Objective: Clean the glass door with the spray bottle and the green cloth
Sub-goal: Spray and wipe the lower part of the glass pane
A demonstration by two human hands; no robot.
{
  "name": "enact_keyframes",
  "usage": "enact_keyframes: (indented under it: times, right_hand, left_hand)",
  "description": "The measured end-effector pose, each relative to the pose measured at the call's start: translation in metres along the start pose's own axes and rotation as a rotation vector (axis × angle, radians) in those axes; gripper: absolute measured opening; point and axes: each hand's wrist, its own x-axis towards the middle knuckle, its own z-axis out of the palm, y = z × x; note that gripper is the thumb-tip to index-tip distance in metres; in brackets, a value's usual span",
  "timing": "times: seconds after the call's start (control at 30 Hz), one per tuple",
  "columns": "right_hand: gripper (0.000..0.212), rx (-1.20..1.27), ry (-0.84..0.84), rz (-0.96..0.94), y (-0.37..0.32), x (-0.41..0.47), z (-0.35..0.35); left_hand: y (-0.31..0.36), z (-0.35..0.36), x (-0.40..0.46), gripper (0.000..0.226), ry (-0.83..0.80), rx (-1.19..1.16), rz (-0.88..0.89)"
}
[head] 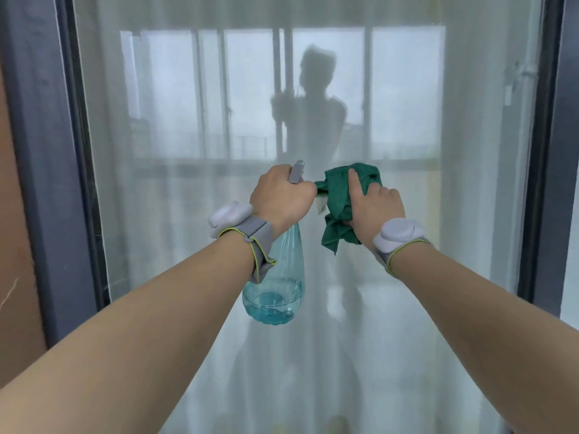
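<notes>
We saw both arms stretched forward toward the glass door (188, 214), which filled most of the view inside a dark frame (78, 183). The left hand (282, 198) was curled tight around the neck of the spray bottle (275, 289), fingers wrapped out of sight on the far side, so we could not tell if one sat on the trigger. The bottle's grey nozzle head (297, 172) stuck up above the fist, pointing at the glass; the clear blue body hung down below the wrist, with blue liquid only in the bottom part. The right hand (376, 205) gripped the green cloth (341, 208), bunched up, with the index finger laid straight up over it and the other fingers folded round it. We could not tell whether the cloth touched the glass. Cloth and bottle head sat just beside each other, the cloth's left edge touching or nearly touching the left fist. Each wrist wore a grey band with a pale sensor pod: left wristband (241, 230), right wristband (398, 239). A sheer white curtain (141, 151) hung behind the glass. The pane reflected a person's dim silhouette (313, 104) and window bars. A brown wall strip (15, 214) showed at far left.
</notes>
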Motion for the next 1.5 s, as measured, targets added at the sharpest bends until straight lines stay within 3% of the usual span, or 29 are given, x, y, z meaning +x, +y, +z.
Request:
enact_keyframes:
  times: [0.13,0.23,0.33,0.5,0.67,0.83,0.97,1.23,1.37,1.5]
  right_hand:
    - [0.073,-0.287,0.187,-0.055,-0.003,0.006,-0.005]
    - [0.045,-0.257,0.385,-0.106,-0.004,0.012,-0.009]
    - [0.036,-0.183,0.48,-0.253,-0.002,0.024,-0.007]
    - [0.071,0.116,0.458,-0.456,0.014,0.027,0.022]
    - [0.069,0.183,0.514,-0.565,0.014,0.026,0.035]
    - [0.078,0.22,0.467,-0.628,0.028,0.018,0.044]
    - [0.074,0.207,0.443,-0.663,0.028,-0.006,0.07]
    - [0.05,0.188,0.5,-0.858,0.027,0.0,0.07]
    - [0.069,0.191,0.491,-0.698,0.061,0.038,0.045]
    - [0.065,0.29,0.504,-0.601,0.071,0.027,0.06]
  left_hand:
    - [-0.002,0.007,0.01,0.018,-0.016,-0.052,0.01]
    - [0.002,0.013,0.016,0.016,-0.019,-0.082,0.029]
    - [0.013,0.014,0.031,0.021,-0.008,-0.128,0.035]
    - [0.033,0.021,0.047,0.041,0.091,-0.207,0.073]
    - [0.03,0.035,0.019,0.035,0.214,-0.155,0.11]
    - [0.007,0.063,-0.022,0.024,0.262,-0.107,-0.09]
    - [0.003,0.07,-0.029,0.021,0.258,-0.155,-0.215]
    - [0.021,0.088,-0.025,0.018,0.259,-0.024,-0.191]
    - [0.023,0.085,-0.012,0.008,0.313,-0.058,-0.192]
    - [0.026,0.09,-0.007,0.006,0.328,-0.049,-0.199]
